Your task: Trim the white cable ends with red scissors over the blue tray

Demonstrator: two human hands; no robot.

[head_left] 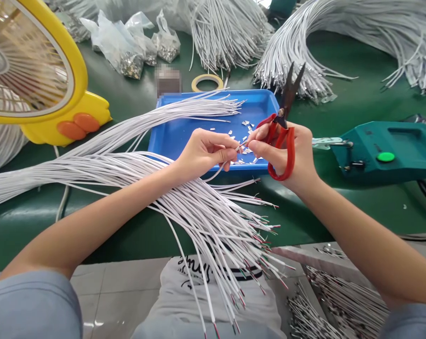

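My left hand pinches a thin white cable close to its end, over a blue tray. Red-handled scissors hang in my right hand, their dark blades pointing up and slightly apart. The thumb and forefinger of that same hand meet at the cable's tip, touching the fine wires there. Small white scraps lie scattered in the tray. Under my left forearm spreads a large bundle of white cables, many with red and green wire ends showing. A smaller cable bundle rests across the tray's left side.
A yellow fan stands at the left. Behind the tray are a tape roll, plastic bags of small metal parts and heaped grey-white cables. At right sits a green device. More cables lie below the table edge.
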